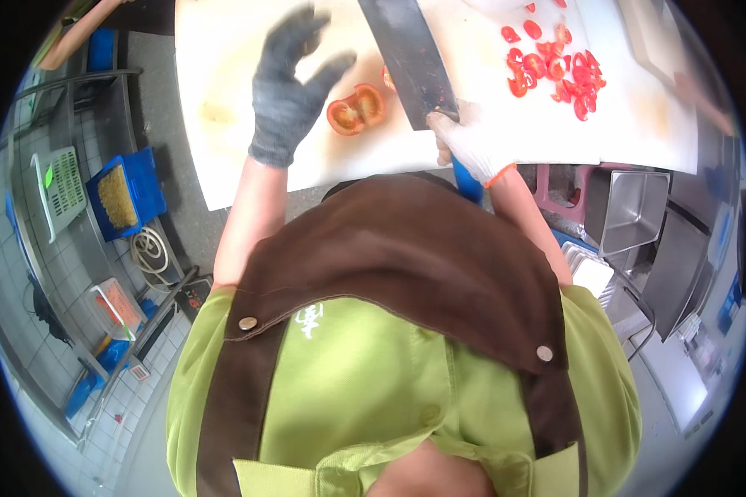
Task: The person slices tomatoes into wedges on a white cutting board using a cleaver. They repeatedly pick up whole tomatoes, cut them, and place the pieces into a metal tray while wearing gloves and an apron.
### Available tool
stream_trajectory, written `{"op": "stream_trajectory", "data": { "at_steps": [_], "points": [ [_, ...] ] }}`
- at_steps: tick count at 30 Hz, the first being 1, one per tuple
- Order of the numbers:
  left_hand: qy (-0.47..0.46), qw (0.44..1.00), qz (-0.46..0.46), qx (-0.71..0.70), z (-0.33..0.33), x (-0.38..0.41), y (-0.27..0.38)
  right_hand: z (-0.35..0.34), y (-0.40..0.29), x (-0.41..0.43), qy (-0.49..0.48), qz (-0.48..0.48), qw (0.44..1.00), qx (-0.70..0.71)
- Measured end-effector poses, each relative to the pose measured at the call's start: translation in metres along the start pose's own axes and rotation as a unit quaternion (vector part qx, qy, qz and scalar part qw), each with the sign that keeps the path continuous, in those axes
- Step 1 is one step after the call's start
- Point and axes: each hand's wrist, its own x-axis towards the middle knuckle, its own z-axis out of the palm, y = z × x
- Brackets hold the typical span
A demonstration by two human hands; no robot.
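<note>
My left hand (291,102), in a dark grey glove, hovers over a white cutting board (224,168) with fingers apart and nothing in them; its fingers are blurred. Just right of its thumb lies a cut tomato (356,110), two pieces side by side with the cut faces up. Part of another tomato piece (387,79) shows at the edge of a cleaver's dark blade (413,59). My right hand (472,146), in a white glove, grips the cleaver by its blue handle (466,180). The blade points away from me, and its tip is out of view.
Small cut tomato pieces (556,68) are spread over the board's right side. Below it at right stand a pink plastic stool (562,192) and a steel pan (637,208). Left shelving holds a blue crate (146,180) of yellowish food. Another person's arm (84,34) shows at upper left.
</note>
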Motion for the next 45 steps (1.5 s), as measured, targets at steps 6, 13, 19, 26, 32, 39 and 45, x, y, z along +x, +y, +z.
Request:
{"op": "stream_trajectory", "data": {
  "at_steps": [6, 13, 19, 26, 32, 39, 45],
  "points": [
    [-0.209, 0.935, -0.101, 0.269, 0.003, -0.092, -0.056, 0.0, -0.011, -0.011, 0.031, 0.035, 0.997, 0.055],
    [-0.132, 0.863, -0.434, -0.221, -0.056, -0.069, -0.066, 0.008, -0.019, -0.005, -0.037, 0.0, 0.998, -0.057],
    [0.039, 0.915, -0.152, 0.372, -0.079, -0.092, -0.062, 0.035, -0.029, -0.007, -0.075, -0.196, 0.871, -0.445],
    [0.009, 0.928, -0.085, 0.363, -0.045, -0.124, -0.06, 0.048, -0.052, -0.005, -0.12, -0.161, 0.818, -0.539],
    [0.009, 0.925, -0.027, 0.379, -0.042, -0.127, -0.071, 0.069, -0.069, 0.021, -0.175, -0.127, 0.771, -0.599],
    [-0.04, 0.937, -0.042, 0.346, -0.059, -0.105, -0.057, 0.069, -0.039, 0.026, -0.082, -0.224, 0.863, -0.446],
    [-0.175, 0.922, -0.164, 0.305, -0.059, -0.073, -0.067, 0.049, -0.051, -0.006, -0.017, -0.161, 0.887, -0.433]
  ]
}}
